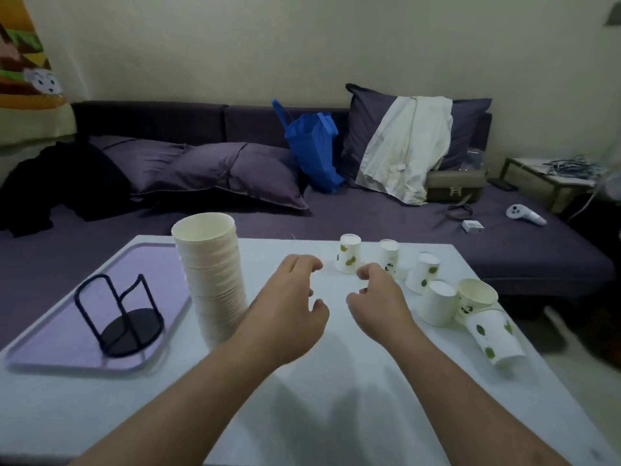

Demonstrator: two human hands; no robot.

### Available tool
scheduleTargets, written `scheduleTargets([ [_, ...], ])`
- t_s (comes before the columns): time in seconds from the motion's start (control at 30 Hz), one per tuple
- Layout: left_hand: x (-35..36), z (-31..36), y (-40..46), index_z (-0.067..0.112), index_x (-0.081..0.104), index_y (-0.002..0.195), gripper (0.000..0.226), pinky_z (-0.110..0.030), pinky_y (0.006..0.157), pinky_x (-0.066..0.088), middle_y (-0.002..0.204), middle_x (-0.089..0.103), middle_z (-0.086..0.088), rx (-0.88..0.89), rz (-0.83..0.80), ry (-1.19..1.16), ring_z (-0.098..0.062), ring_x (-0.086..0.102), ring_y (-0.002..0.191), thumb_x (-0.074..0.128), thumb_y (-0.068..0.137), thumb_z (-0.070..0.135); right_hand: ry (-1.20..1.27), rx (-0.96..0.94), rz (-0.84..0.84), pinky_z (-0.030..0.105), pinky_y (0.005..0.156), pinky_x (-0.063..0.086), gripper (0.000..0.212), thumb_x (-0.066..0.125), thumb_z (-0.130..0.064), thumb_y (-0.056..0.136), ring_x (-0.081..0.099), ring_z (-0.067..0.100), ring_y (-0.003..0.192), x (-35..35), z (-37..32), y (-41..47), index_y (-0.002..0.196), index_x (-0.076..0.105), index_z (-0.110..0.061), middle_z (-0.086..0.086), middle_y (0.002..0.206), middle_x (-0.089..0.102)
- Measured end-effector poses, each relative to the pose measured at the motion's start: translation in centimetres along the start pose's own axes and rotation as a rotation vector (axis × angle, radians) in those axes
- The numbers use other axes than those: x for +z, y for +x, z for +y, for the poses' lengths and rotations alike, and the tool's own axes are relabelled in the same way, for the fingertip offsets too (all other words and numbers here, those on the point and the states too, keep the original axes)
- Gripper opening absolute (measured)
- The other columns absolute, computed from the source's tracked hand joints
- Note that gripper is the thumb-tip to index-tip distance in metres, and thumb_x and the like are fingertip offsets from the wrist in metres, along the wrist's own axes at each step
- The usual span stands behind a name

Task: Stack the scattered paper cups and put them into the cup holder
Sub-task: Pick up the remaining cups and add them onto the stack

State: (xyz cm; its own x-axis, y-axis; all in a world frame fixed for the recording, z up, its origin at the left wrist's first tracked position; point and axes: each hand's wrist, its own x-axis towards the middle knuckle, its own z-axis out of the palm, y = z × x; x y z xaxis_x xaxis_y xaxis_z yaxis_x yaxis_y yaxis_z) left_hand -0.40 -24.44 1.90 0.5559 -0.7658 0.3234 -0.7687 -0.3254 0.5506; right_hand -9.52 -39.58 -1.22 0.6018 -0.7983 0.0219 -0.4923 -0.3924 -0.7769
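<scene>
Both hands empty, fingers loosely curled: left hand [289,307], right hand [376,297]. Stack [211,280] touches left wrist; loose cups [433,290] right of right hand; holder [121,317] far left. Risk: left forearm topples stack.

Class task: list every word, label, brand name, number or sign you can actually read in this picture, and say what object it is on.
No readable text anywhere.
Scattered paper cups: leaf and panda-like prints only, no words.
Tall cup stack: plain.
Small white box on the sofa: too small and blurred to read.
Olive handbag: a metal clasp, no legible lettering.
Wall hanging: cartoon picture, no words.
</scene>
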Motion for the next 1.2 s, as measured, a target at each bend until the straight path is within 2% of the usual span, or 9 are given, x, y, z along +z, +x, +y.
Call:
scheduleTargets([
  [0.3, 8.5, -2.2, 6.7, 0.026, 0.040, 0.153, 0.060, -0.038, 0.102, 0.056, 0.155, 0.041, 0.010, -0.222, -0.091, -0.144, -0.011, 0.053, 0.128, 0.061, 0.097, 0.020, -0.437, 0.055, 0.031, 0.045, 0.101, 0.051, 0.091, 0.068, -0.013, 0.089, 0.051, 0.041, 0.138, -0.3, 3.2, 12.2, 0.166, 0.020, -0.021, 0.005, 0.176, -0.003],
  [0.4, 10.5, -3.1, 8.2, 0.026, 0.042, 0.152, 0.060, -0.037, 0.100, 0.056, 0.154, 0.042, 0.011, -0.230, -0.097, -0.174, -0.011, 0.054, 0.127, 0.062, 0.096, 0.019, -0.519, 0.133, -0.015, 0.042, 0.093, 0.053, 0.100, 0.071, -0.016, 0.089, 0.055, 0.042, 0.136, -0.2, 3.5, 16.0, 0.169, 0.012, -0.026, 0.012, 0.176, -0.013],
  [0.53, 12.1, -4.3, 8.9, 0.029, 0.043, 0.151, 0.060, -0.027, 0.096, 0.049, 0.153, 0.043, 0.013, -0.223, -0.101, -0.172, -0.009, 0.055, 0.124, 0.065, 0.096, 0.020, -0.645, 0.120, -0.008, 0.039, 0.082, 0.048, 0.064, 0.066, -0.014, 0.091, 0.062, 0.037, 0.121, 0.4, 4.0, 17.8, 0.150, 0.041, -0.013, 0.020, 0.157, 0.030],
  [0.67, 12.6, -4.8, 8.3, 0.029, 0.044, 0.150, 0.059, -0.025, 0.095, 0.048, 0.150, 0.045, 0.013, -0.221, -0.109, -0.186, -0.007, 0.056, 0.119, 0.068, 0.096, 0.022, -0.751, 0.074, 0.033, 0.037, 0.072, 0.044, 0.039, 0.062, -0.012, 0.094, 0.060, 0.033, 0.088, -0.2, 2.7, 15.5, 0.133, 0.054, -0.009, 0.018, 0.137, 0.046],
  [0.77, 12.1, -4.4, 7.5, 0.030, 0.041, 0.150, 0.068, -0.027, 0.100, 0.050, 0.146, 0.045, 0.015, -0.216, -0.127, -0.246, -0.005, 0.054, 0.119, 0.077, 0.092, 0.034, -0.743, 0.016, -0.015, 0.032, 0.060, 0.042, 0.012, 0.062, -0.017, 0.087, 0.056, 0.021, 0.072, -1.3, 1.1, 12.5, 0.096, 0.056, -0.013, 0.006, 0.101, 0.062],
  [0.87, 11.2, -3.6, 6.5, 0.034, 0.044, 0.139, 0.062, -0.024, 0.089, 0.054, 0.130, 0.056, 0.018, -0.211, -0.187, -0.343, -0.003, 0.061, 0.106, 0.080, 0.089, 0.045, -0.480, 0.004, -0.220, 0.029, 0.054, 0.047, 0.021, 0.069, -0.036, 0.086, 0.066, 0.019, 0.064, -1.3, -0.6, 9.5, 0.087, 0.068, -0.015, 0.004, 0.080, 0.073],
  [0.93, 10.5, -3.4, 5.8, 0.032, 0.047, 0.125, 0.039, -0.022, 0.072, 0.054, 0.108, 0.065, 0.015, -0.231, -0.174, -0.358, -0.003, 0.065, 0.088, 0.072, 0.095, 0.040, -0.298, 0.052, -0.311, 0.030, 0.057, 0.053, 0.032, 0.065, -0.043, 0.087, 0.073, 0.023, 0.067, -0.9, -1.1, 8.7, 0.093, 0.073, -0.013, 0.007, 0.086, 0.079],
  [1.03, 9.8, -3.8, 4.6, 0.031, 0.045, 0.125, 0.032, -0.027, 0.071, 0.052, 0.109, 0.061, 0.011, -0.275, -0.167, -0.315, -0.006, 0.061, 0.091, 0.063, 0.100, 0.040, -0.155, 0.041, -0.136, 0.034, 0.067, 0.053, 0.026, 0.055, -0.030, 0.085, 0.074, 0.031, 0.089, -0.1, -0.5, 10.5, 0.105, 0.064, -0.016, 0.008, 0.103, 0.074],
  [1.2, 9.7, -4.9, 3.0, 0.034, 0.041, 0.129, 0.040, -0.034, 0.087, 0.056, 0.120, 0.058, 0.008, -0.326, -0.181, -0.342, -0.011, 0.061, 0.102, 0.063, 0.098, 0.047, -0.490, -0.101, -0.058, 0.046, 0.105, 0.044, 0.076, 0.059, -0.023, 0.091, 0.026, 0.039, 0.148, 2.1, 0.5, 15.6, 0.161, 0.031, -0.031, 0.004, 0.170, 0.019],
])
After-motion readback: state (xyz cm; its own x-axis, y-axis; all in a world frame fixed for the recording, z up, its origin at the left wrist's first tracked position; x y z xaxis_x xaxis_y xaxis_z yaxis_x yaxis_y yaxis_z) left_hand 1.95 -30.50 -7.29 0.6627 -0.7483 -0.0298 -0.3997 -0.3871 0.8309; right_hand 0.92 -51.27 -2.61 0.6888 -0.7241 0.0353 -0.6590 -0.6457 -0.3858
